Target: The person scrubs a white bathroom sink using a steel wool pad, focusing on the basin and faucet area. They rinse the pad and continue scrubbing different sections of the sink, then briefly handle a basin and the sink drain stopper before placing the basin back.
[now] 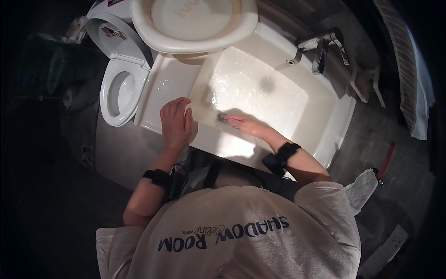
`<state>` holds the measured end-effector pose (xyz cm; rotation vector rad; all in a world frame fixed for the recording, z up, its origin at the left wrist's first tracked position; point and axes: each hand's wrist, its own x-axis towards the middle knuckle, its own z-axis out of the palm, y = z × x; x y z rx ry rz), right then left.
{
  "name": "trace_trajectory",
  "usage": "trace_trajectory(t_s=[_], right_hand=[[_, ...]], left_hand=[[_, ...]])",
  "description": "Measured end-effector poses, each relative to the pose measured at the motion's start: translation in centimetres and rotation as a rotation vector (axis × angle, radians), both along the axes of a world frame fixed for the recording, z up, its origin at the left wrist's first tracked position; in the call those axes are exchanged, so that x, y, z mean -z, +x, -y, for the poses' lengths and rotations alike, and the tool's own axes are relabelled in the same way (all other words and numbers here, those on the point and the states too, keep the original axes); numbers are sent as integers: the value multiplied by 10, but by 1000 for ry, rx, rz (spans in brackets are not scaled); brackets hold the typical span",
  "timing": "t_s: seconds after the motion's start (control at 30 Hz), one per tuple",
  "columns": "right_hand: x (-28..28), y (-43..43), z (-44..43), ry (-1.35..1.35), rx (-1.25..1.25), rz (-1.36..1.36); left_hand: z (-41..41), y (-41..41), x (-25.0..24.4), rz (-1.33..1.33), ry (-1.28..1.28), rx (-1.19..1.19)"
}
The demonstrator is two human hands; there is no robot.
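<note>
A white bathtub (320,101) is in front of me, its floor wet and shiny. My right hand (247,124) reaches over the near rim and holds a grey scrubber (223,117) against the inner near wall. The fingers cover part of the scrubber, so its exact kind is unclear. To the left, my left hand (176,122) lies palm down, holding nothing, on the raised ledge (174,75) at the tub's left end. Drops of water dot that ledge.
A large pale plastic basin (195,47) sits across the tub's far left corner. Left of the tub stands a toilet (120,89) with its lid up. A chrome faucet (320,48) juts from the far wall. At right hangs a striped curtain (407,69).
</note>
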<state>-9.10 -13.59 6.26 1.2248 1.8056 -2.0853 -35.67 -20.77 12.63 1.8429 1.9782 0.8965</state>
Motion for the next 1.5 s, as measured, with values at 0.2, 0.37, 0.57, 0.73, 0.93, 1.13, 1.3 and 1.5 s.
trace_trajectory(t_s=[0.2, 0.37, 0.57, 0.73, 0.93, 1.13, 1.3, 1.5], right_hand=[[-41, 70, 13, -80, 27, 281], [-49, -19, 16, 131, 73, -28], [-24, 65, 25, 121, 18, 178], [-15, 176, 15, 85, -267, 569], [26, 99, 0, 140, -101, 230], [22, 97, -8, 572, -165, 289], [38, 169, -50, 753, 306, 576], [42, 105, -78, 950, 229, 539]], left_hand=[[2, 3, 1, -33, 56, -18], [-1, 3, 2, -33, 65, -17], [-1, 4, 3, -50, 70, -22], [0, 4, 3, -59, 61, -36], [-4, 5, 1, -65, 40, -33], [-3, 5, -1, -79, 15, -31], [-5, 6, -7, -60, 0, -28], [-6, 5, -3, -79, -22, -18]])
